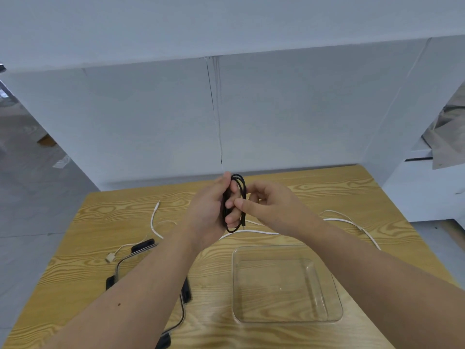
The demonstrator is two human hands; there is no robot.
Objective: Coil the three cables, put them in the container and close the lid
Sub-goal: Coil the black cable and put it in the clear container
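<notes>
- Black cable (235, 202): bunched in loops, held in the air beyond the clear container (286, 283), which sits empty on the desk (327, 195).
- Risk: the loops look loose; if either grip slackens they could spring open.
- Left hand (211, 215): fingers curled shut around the bundle.
- Right hand (266, 205): thumb and forefinger pinched on the cable's end strand.
- White cables (251, 231): loose beyond the container.
</notes>
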